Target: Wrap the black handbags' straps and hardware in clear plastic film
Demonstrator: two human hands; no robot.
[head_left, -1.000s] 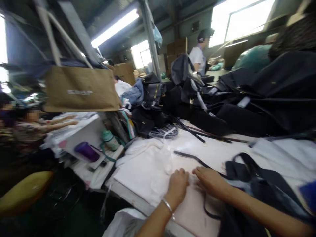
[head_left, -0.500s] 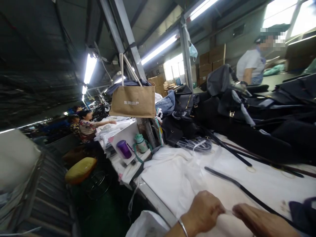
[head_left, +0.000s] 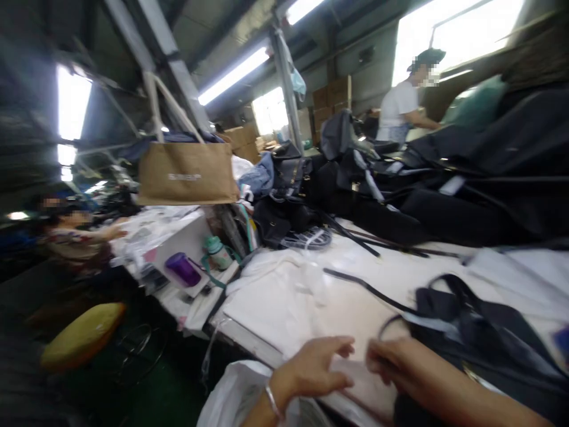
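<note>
My left hand (head_left: 315,365), with a bracelet at the wrist, is held over the near edge of the white-covered table (head_left: 284,296). Its thumb and fingers are apart and nothing is between them. Close by on the right, my right hand (head_left: 391,359) has its fingers curled in; whatever they hold, if anything, I cannot make out. A thin dark loop (head_left: 386,323) shows just above its knuckles. Beside my right forearm lies a black bag (head_left: 480,326) with a handle, partly hidden by the arm. A long black strap (head_left: 368,289) runs across the cloth toward it.
Many black bags (head_left: 400,207) are heaped along the far side. A tan tote (head_left: 186,175) hangs from a post. Left are a purple cup (head_left: 183,270), a green bottle (head_left: 217,252) and a yellow stool (head_left: 84,335). A white plastic bag (head_left: 235,391) hangs below the edge. Other people work beyond.
The view has swung right, bringing the black bag into sight. My hands, close together before, are a little further apart, and the left fingers have opened.
</note>
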